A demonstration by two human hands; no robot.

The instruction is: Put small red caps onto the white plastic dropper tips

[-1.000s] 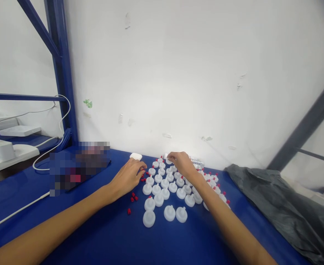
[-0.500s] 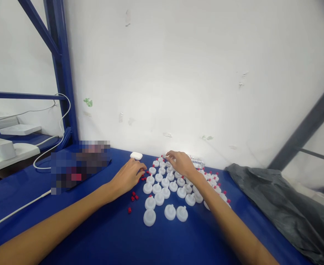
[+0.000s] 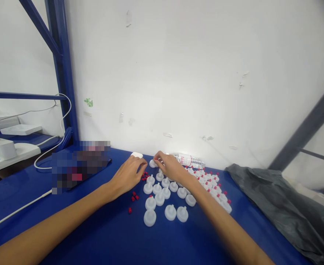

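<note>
Right hand [image 3: 169, 165], near the middle of the head view: I see its thumb and fingertips drawn close at the edge of a white piece [image 3: 151, 163], but I cannot tell whether they are clamped on it. Left hand [image 3: 127, 175] lies at about 8 o'clock from it, fingers curled and tips turned toward that same piece; whether they are apart or pinching something, I cannot tell either. From the left hand, small red caps [image 3: 144, 176] are scattered at 3 o'clock, with more at 5 and 6 on the blue tabletop [image 3: 118, 237]. A white case [image 3: 136, 155] sits at 1 o'clock, partly covered by that hand.

At 6 o'clock from the right hand I have a spread of white spouted pieces [image 3: 170, 212]. The right forearm cuts across at 4 o'clock, blocking my sight of some, and past it stand red-tipped pieces [image 3: 214, 192]. A clear bottle [image 3: 189, 161] lies on its side by the wall [image 3: 178, 81] at 3 o'clock; farther out that way is a crumpled dark sheet [image 3: 278, 206]. At 9 o'clock from the left hand, a dark thing [image 3: 81, 167] is masked by blocks, and a white cable [image 3: 18, 211] meets it.
</note>
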